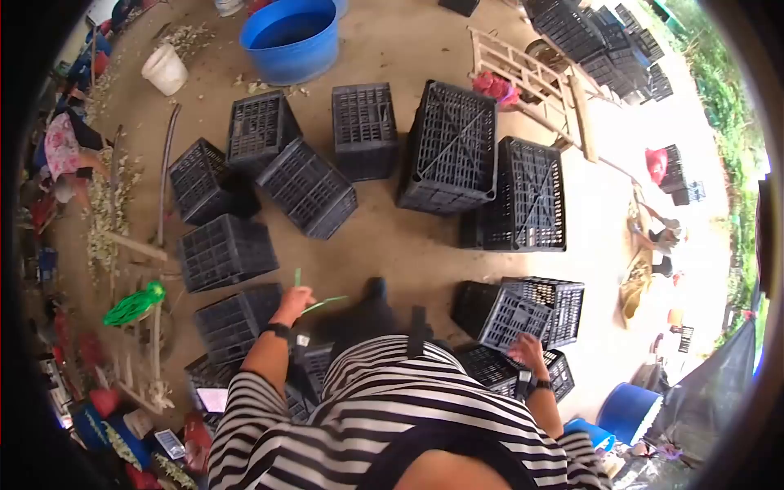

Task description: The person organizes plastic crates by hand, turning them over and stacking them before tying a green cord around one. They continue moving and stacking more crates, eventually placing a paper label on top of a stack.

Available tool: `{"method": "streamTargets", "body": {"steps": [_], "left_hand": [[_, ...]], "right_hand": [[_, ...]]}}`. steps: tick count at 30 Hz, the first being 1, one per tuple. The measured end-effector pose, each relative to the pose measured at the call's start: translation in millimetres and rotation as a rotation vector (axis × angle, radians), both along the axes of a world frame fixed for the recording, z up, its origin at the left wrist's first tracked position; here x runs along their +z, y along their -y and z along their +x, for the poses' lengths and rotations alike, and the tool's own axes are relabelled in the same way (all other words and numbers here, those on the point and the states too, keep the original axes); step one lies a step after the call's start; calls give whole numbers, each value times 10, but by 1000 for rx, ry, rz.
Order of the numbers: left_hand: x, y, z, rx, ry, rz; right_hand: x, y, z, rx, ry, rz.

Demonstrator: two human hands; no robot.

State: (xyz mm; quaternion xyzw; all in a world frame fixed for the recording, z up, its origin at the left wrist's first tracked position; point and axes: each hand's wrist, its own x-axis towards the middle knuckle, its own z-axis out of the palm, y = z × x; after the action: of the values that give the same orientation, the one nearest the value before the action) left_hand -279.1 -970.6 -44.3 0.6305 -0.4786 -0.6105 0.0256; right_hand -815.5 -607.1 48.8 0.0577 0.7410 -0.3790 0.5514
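My left hand (292, 306) is closed around a thin green plastic strip (324, 304), whose ends stick out past the fingers. Below its wrist are stacked black crates (314, 367), partly hidden by my arm. At the lower edge of a tilted black plastic crate (513, 317), my right hand (527, 351) has its fingers curled on the rim. That crate leans against another slatted crate (563, 306), and more crates (490, 363) lie under my right forearm.
Several black crates (310, 188) stand in an arc ahead on the dirt floor. A blue tub (290, 45), white bucket (165, 69) and wooden cart (523, 73) are farther off. Green twine (135, 304) hangs on a wooden frame at left. Other people (65, 151) work at both sides.
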Motion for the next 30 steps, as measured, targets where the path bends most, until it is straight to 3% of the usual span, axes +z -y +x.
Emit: {"method": "streamTargets", "body": {"steps": [2, 5, 11, 13, 15, 16, 17, 18, 19, 20, 21, 22, 23, 25, 26, 27, 29, 30], "left_hand": [[173, 34, 84, 258, -53, 96], [150, 35, 138, 325, -150, 238], [104, 77, -246, 433, -235, 280], [66, 105, -392, 345, -303, 144], [-172, 210, -621, 382, -263, 201], [-294, 254, -701, 375, -279, 201], [-248, 307, -833, 348, -277, 166], [-283, 358, -954, 353, -258, 163], [-365, 408, -1055, 335, -263, 147], [-408, 501, -1181, 372, -251, 227], [-172, 635, -1454, 378, -219, 252], [-499, 655, -1554, 337, -244, 213], [-829, 682, -1605, 295, -262, 182], [701, 965, -2374, 389, -247, 217], [389, 1085, -2428, 296, -256, 180], [105, 1197, -2504, 208, -268, 147], [191, 1494, -2816, 221, -237, 142], [218, 1651, -2948, 206, -243, 159]], "right_hand": [[57, 589, -175, 161, -121, -12], [315, 1389, -257, 349, -161, 22], [301, 2040, -427, 590, -190, 31], [-56, 1981, -740, 964, -140, -402], [-641, 1814, -1134, 1341, -637, -552], [-356, 2092, -1016, 1299, -348, -102], [-1215, 1805, -1486, 1600, -446, -357], [-978, 1954, -1432, 1873, -944, -408], [-921, 2034, -1476, 1436, -412, -451], [-1276, 2000, -1662, 1128, -240, -489], [-888, 2278, -1574, 1418, -461, -259], [-977, 2437, -1667, 2023, -1029, -314], [-1306, 2460, -1717, 1923, -1134, -135], [-1090, 2821, -1749, 1629, -917, -157], [-1171, 2948, -1792, 1380, -797, -164], [-747, 3216, -1673, 1166, -676, 46], [-632, 3475, -1723, 1178, -649, -46], [-1333, 3388, -1926, 1441, -835, -286]]}}
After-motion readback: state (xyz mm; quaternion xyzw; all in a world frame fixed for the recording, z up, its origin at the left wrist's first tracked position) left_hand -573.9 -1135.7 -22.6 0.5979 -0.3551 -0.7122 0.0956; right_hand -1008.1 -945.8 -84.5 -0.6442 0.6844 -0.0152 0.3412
